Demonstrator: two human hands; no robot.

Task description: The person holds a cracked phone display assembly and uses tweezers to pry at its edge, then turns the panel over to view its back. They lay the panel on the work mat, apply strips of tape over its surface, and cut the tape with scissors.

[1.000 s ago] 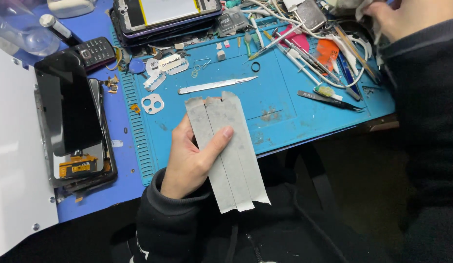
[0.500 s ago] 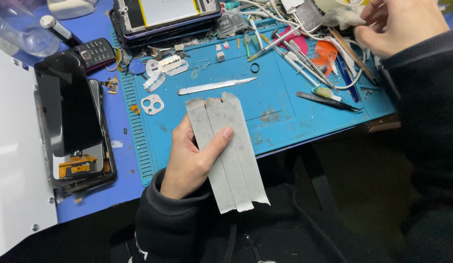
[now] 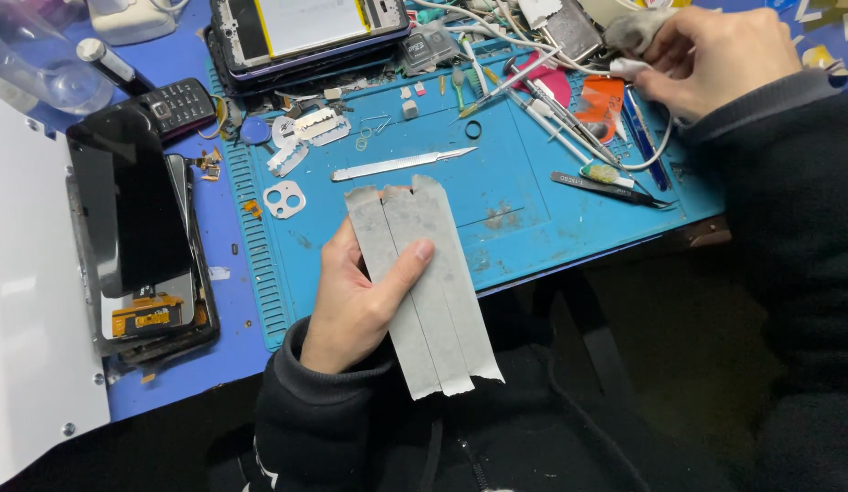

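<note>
My left hand (image 3: 355, 296) holds a grey strip sheet (image 3: 424, 292), thumb pressed across its face and fingers curled behind, so it is clamped flat over the near edge of the blue work mat (image 3: 506, 196). The sheet looks like three long strips side by side, frayed at the top and curled at the bottom; I judge that none has been peeled off yet. My right hand (image 3: 715, 59), up at one o'clock from the left, is closed around a small whitish tip (image 3: 629, 66) among the cables, finger and thumb pinching it; what it is I cannot tell.

The phone work seems only part done: one dark screen (image 3: 128, 205) lies lifted over an opened phone body (image 3: 164, 314) at nine o'clock from my left hand, an orange flex showing, and nothing is closed up.

Counted: one scalpel-like blade (image 3: 401, 166) at twelve o'clock from the sheet, one white camera frame (image 3: 285, 199) at eleven, one black tweezers (image 3: 611, 189) at two, one small keypad phone (image 3: 178, 105), one stack of opened phones (image 3: 301, 32) at the far edge, one clear bottle (image 3: 41, 68) at ten o'clock
</note>
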